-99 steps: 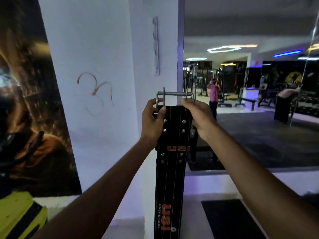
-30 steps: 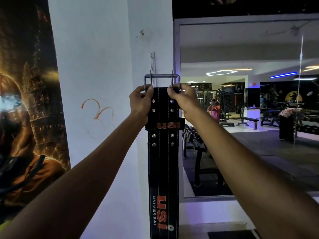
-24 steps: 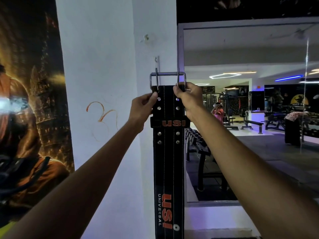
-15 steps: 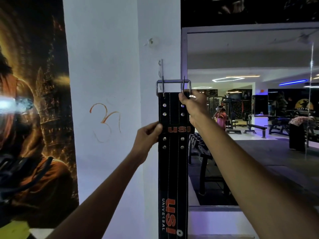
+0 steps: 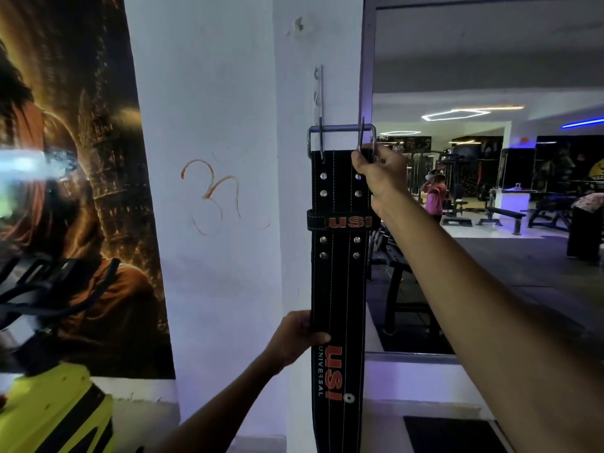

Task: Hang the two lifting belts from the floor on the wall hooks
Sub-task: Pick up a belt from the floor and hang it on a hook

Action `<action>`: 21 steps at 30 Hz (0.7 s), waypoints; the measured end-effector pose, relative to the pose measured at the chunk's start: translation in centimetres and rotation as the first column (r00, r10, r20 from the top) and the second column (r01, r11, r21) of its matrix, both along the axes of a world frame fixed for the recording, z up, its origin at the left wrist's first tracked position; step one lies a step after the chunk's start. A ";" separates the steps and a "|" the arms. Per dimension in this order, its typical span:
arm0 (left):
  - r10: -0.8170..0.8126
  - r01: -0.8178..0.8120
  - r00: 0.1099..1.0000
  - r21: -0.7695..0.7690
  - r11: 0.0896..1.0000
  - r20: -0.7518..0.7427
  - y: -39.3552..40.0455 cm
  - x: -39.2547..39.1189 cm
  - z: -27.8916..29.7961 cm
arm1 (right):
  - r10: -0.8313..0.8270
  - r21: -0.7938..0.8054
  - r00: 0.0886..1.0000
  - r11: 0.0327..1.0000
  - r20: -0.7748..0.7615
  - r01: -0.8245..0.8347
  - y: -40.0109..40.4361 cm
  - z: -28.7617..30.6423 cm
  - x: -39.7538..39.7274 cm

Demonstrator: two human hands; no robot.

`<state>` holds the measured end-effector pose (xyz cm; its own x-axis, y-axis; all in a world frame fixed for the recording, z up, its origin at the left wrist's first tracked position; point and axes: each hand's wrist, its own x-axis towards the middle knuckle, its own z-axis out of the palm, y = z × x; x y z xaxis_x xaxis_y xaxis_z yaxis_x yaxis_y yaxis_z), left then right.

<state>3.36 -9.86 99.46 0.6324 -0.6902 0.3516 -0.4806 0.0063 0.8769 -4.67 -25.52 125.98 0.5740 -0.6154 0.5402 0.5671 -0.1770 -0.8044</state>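
Observation:
A black lifting belt (image 5: 336,289) with orange "USI" lettering hangs straight down in front of a white pillar (image 5: 212,125). Its steel buckle (image 5: 341,129) sits at the top, level with the lower end of a narrow metal hook rail (image 5: 319,93) fixed to the pillar's right face. My right hand (image 5: 380,173) grips the belt's top right corner just under the buckle. My left hand (image 5: 295,335) pinches the belt's left edge lower down, above the lettering. Whether the buckle is caught on a hook I cannot tell. Only one belt is in view.
A large mirror (image 5: 490,191) to the right reflects gym benches and people. A dark poster (image 5: 75,158) covers the wall to the left. A yellow and black object (image 5: 49,410) sits at the lower left.
My left hand left the buckle end and slid down the belt's left edge to its middle. My right hand stays at the top. The buckle has risen to the hook rail since the earliest frame.

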 end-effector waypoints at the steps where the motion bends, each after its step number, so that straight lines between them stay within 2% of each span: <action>1: 0.001 -0.001 1.000 0.027 1.000 0.003 0.1 0.0 -0.7 | -0.006 0.005 1.000 1.000 0.004 0.006 0.1 -0.1 0.0; 3: 0.014 -0.014 1.000 0.042 0.999 0.003 0.2 0.1 -1.2 | -0.020 0.016 1.000 1.000 0.005 0.019 0.2 -0.4 0.1; 7: 0.026 -0.040 0.994 -0.142 0.989 -0.102 -0.2 0.4 1.7 | -0.017 0.025 1.000 1.000 -0.004 0.018 0.4 -0.4 0.2; 10: 0.058 -0.080 0.991 -0.196 0.977 -0.117 -0.7 0.6 3.4 | -0.013 0.030 1.000 0.999 0.006 0.013 0.6 -0.2 0.3; 12: 0.065 -0.078 0.994 -0.160 0.984 -0.086 -0.5 0.6 2.8 | -0.011 0.024 1.000 1.000 0.008 0.011 0.5 -0.1 0.3; 16: 0.019 -0.020 0.999 0.031 0.999 0.034 0.4 1.2 -1.7 | -0.015 0.008 1.000 1.000 0.001 0.015 0.4 -0.6 -0.1; 18: 0.019 -0.021 0.999 0.050 0.999 0.035 0.6 1.3 -2.4 | -0.015 0.006 1.000 1.000 -0.019 0.015 0.5 -1.1 -0.2; 21: 0.090 -0.091 0.996 0.034 0.995 0.025 0.5 0.8 0.4 | 0.013 0.000 0.999 1.000 -0.031 -0.013 0.7 -1.8 -0.1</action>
